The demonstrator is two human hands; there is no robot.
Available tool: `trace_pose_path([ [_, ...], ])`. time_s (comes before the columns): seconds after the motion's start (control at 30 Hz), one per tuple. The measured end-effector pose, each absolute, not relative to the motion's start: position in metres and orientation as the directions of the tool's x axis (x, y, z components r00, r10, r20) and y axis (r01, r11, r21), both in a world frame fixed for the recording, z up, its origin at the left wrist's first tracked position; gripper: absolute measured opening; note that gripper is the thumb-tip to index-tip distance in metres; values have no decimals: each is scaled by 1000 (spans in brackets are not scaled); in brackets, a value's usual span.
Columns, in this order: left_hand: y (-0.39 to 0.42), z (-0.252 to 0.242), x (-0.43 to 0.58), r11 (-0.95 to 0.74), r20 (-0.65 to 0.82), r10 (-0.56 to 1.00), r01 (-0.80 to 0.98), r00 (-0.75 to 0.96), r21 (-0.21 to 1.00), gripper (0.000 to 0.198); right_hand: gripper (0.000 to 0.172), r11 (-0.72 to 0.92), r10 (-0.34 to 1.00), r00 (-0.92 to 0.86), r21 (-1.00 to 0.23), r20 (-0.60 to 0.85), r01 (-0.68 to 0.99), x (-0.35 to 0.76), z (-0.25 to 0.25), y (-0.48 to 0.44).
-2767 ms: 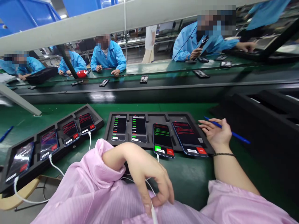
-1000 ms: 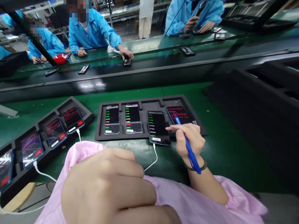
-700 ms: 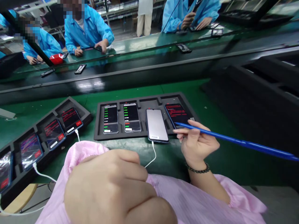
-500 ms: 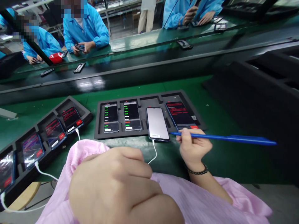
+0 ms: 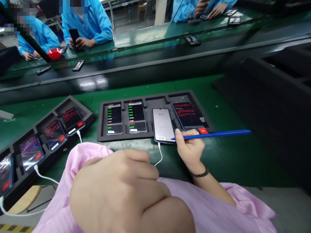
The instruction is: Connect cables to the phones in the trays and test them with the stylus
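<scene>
My right hand (image 5: 190,147) pinches a blue pen (image 5: 218,133), its tip at the lower right corner of a smartphone with a pale lit screen (image 5: 162,124). A white cable (image 5: 159,153) is plugged into that phone's bottom edge. My left hand (image 5: 121,194) is large and close to the camera, fingers curled into a fist; whatever it may hold is hidden. The pale phone lies in a dark foam tray (image 5: 150,106). Beside it are a phone with red text (image 5: 186,113) on the right and two phones with green text (image 5: 137,116) on the left.
At left, a second foam tray (image 5: 88,116) holds several phones, some with white cables. Dark stacked trays (image 5: 262,84) stand at right. Beyond a raised ledge (image 5: 126,64), people in blue smocks (image 5: 97,22) handle phones; loose phone parts (image 5: 79,65) lie there.
My right hand has moved left with the pen, bringing its tip onto the pale phone's corner. Faint markings now show on that screen. A person opposite has raised a phone upright.
</scene>
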State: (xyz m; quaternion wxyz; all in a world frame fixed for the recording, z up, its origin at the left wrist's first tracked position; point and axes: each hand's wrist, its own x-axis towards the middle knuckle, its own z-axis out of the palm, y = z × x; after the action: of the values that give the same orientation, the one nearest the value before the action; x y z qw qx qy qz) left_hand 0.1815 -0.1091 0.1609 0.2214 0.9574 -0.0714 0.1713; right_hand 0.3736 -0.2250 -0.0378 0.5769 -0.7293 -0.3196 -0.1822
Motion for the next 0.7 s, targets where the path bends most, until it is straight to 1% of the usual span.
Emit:
trace_pose_path([
  [0.07,-106,163,186,-889,350,-146,-278,925,365,40,34,-134,275,701,-696,658,705,374,-37,-225],
  [0.13,-106,165,189,-886,341,-187,-308,921,346,41,34,-128,287,685,-682,670,720,374,-38,-225],
  [0.4,-114,157,184,-896,368,-39,-196,929,398,42,37,-167,333,671,-659,662,733,375,-39,-226],
  [0.53,-116,152,179,-904,344,51,-103,937,415,39,34,-171,379,625,-612,682,772,374,-36,-225],
  [0.7,-118,153,181,-911,302,55,-76,952,405,40,33,-174,407,596,-582,693,795,374,-34,-226],
])
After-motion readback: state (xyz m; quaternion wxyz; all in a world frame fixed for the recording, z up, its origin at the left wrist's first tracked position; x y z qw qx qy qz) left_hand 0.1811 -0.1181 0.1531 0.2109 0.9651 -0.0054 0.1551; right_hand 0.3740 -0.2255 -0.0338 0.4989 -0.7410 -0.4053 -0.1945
